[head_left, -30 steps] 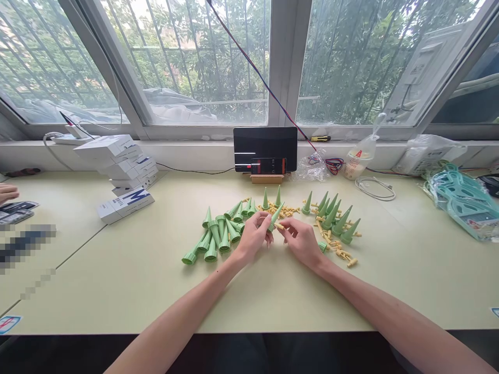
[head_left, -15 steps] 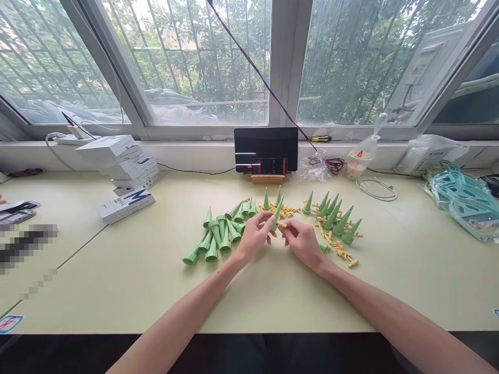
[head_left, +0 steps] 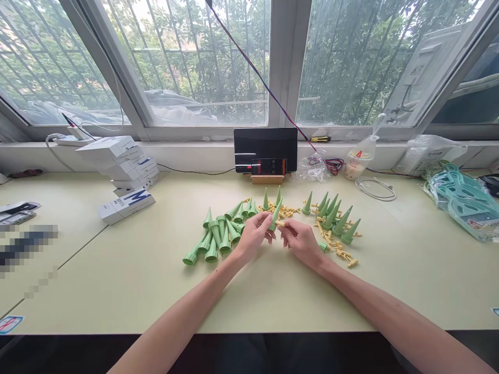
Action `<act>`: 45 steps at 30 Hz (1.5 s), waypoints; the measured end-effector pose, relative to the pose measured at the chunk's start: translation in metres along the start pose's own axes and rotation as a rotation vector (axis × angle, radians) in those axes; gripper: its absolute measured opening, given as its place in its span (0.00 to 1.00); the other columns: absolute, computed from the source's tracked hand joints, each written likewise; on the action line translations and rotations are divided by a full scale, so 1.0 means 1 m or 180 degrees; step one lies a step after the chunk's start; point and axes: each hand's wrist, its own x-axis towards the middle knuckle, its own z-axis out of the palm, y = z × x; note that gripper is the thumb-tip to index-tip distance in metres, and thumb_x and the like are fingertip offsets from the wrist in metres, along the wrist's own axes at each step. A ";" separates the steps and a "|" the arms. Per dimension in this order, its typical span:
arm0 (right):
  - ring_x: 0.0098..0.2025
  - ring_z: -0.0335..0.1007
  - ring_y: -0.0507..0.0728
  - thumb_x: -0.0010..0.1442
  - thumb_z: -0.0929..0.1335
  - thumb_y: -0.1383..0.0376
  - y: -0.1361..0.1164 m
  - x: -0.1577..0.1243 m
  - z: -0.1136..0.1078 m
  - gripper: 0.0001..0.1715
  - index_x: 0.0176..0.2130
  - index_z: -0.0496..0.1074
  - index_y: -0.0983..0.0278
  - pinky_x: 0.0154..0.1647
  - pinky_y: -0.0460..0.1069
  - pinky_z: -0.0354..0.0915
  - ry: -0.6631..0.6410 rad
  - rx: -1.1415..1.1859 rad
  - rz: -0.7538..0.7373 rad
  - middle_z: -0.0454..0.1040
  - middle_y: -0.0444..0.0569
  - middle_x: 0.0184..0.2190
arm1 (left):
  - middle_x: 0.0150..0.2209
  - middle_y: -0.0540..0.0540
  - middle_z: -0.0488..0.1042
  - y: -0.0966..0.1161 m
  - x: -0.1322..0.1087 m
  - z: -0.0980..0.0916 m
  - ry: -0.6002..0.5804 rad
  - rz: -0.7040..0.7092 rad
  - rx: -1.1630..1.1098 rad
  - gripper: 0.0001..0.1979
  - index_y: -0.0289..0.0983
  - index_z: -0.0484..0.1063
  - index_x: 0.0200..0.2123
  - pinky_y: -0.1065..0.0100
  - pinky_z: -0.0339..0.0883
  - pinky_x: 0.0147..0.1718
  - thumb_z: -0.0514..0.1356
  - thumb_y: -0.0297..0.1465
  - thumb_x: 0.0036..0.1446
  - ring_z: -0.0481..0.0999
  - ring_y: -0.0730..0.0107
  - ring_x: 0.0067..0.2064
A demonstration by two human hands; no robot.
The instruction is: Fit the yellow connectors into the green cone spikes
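My left hand (head_left: pixel 255 235) is closed around a green plastic cone-shaped spike (head_left: pixel 276 214), its tip pointing up. Between the fingertips of my right hand (head_left: pixel 301 239) is a small yellow plastic valve piece (head_left: pixel 279 223), held against the side of that spike. Several green spikes lie in a pile (head_left: pixel 213 234) to the left of my hands. To the right, more green spikes (head_left: pixel 331 215) stand upright, with yellow pieces (head_left: pixel 343 254) among and in front of them. A heap of small yellow pieces (head_left: pixel 286 211) lies behind my hands.
A phone (head_left: pixel 268 166) leans on a cardboard stand before a dark tablet (head_left: pixel 265 143). White boxes (head_left: pixel 127 205) are stacked at the left. At the right are a bagged cup (head_left: pixel 356 161), a coiled white cable (head_left: pixel 376 189) and teal plastic frames (head_left: pixel 463 200).
Almost nothing has moved. Both hands stay together at the spike, with the yellow piece still at its side; only a slight shift of the fingers shows.
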 end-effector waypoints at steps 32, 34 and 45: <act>0.17 0.64 0.52 0.67 0.62 0.48 0.002 -0.004 0.002 0.25 0.26 0.65 0.61 0.22 0.48 0.64 -0.0455 0.0310 0.0238 0.66 0.40 0.15 | 0.29 0.49 0.72 -0.002 0.001 -0.001 -0.0007 0.0285 0.0338 0.17 0.37 0.76 0.43 0.73 0.56 0.18 0.63 0.43 0.57 0.61 0.80 0.20; 0.17 0.63 0.52 0.67 0.62 0.48 0.003 -0.004 0.003 0.25 0.26 0.65 0.61 0.22 0.48 0.63 -0.0466 0.0351 0.0262 0.65 0.40 0.15 | 0.27 0.50 0.71 -0.001 0.000 -0.001 0.0014 0.0274 0.0336 0.16 0.37 0.77 0.42 0.73 0.54 0.17 0.63 0.42 0.57 0.59 0.80 0.20; 0.16 0.64 0.52 0.62 0.67 0.46 0.001 -0.003 0.003 0.25 0.26 0.65 0.61 0.20 0.48 0.64 -0.0341 0.0388 0.0399 0.65 0.39 0.14 | 0.28 0.50 0.69 0.002 0.000 0.001 0.0026 0.0218 0.0205 0.14 0.38 0.75 0.40 0.73 0.51 0.16 0.63 0.42 0.56 0.56 0.81 0.19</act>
